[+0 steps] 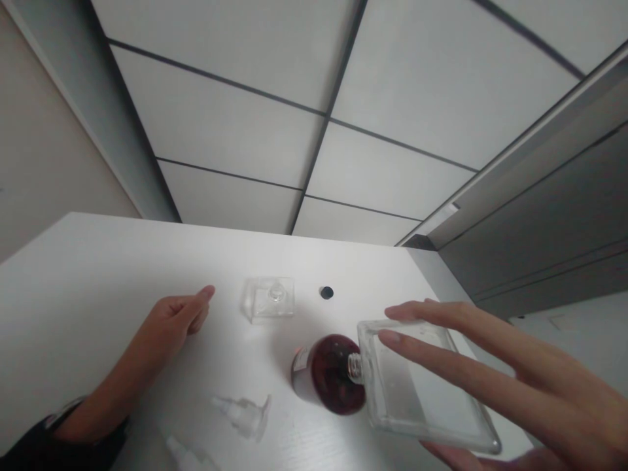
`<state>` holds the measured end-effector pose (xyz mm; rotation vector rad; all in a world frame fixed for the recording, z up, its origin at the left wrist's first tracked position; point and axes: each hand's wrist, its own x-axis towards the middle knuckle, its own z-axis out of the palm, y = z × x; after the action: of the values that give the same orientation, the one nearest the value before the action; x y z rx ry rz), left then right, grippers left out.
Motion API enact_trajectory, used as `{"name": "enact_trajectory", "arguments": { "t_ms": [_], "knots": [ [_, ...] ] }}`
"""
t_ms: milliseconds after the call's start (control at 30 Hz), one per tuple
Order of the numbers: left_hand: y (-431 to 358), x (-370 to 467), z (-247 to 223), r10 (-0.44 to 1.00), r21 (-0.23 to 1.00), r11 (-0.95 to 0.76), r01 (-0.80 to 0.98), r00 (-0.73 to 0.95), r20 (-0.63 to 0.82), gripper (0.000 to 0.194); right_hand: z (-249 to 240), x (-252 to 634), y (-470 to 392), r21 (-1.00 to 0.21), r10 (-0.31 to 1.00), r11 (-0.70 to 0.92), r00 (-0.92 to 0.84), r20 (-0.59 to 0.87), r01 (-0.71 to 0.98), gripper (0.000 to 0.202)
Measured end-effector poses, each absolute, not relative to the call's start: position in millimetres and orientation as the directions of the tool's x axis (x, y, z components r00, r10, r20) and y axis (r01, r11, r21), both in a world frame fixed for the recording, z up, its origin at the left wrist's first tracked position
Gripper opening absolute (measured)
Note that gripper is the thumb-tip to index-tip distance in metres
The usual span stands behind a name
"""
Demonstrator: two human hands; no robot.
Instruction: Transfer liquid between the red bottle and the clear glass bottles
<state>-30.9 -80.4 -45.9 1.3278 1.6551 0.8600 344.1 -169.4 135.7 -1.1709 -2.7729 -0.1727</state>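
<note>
My right hand point(471, 366) holds a square clear glass bottle point(422, 386), tilted on its side with its threaded neck pointing left. That neck is at the top of a dark reddish-brown bottle point(338, 376) with a pale label, which stands on the white table. Whether the two bottles touch cannot be made out. My left hand point(181, 314) is closed above the table at the left, its thumb against the curled fingers, and any small thing inside is hidden. Between the hands, a second clear square glass bottle point(273, 301) stands upright without a cap.
A small black cap point(326, 292) lies right of the upright clear bottle. Nearer me are a clear pump head point(245, 415) and another one point(189, 454) at the bottom edge. The white table point(122, 261) ends at a tiled floor point(235, 131).
</note>
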Motion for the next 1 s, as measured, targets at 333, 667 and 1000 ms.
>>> {"name": "enact_trajectory", "arguments": {
  "t_ms": [333,667,1000],
  "knots": [
    [-80.2,-27.6,-40.5,0.976,0.876,0.217,0.430,-0.099,-0.193,0.058,131.8,344.5,-168.9,0.118,0.692,0.688,-0.696,0.190,0.716,0.059],
    [-81.7,-28.0,-40.8,0.979,0.879,0.203,0.432,-0.107,-0.174,0.057,136.8,339.9,-169.5,0.133,0.680,0.701,-0.712,0.174,0.701,0.065],
    [-81.9,-26.7,-37.8,0.978,0.872,0.208,0.443,-0.101,-0.182,0.057,140.9,335.4,-166.5,0.060,0.672,0.725,-0.724,0.155,0.686,0.072]
  ]
}}
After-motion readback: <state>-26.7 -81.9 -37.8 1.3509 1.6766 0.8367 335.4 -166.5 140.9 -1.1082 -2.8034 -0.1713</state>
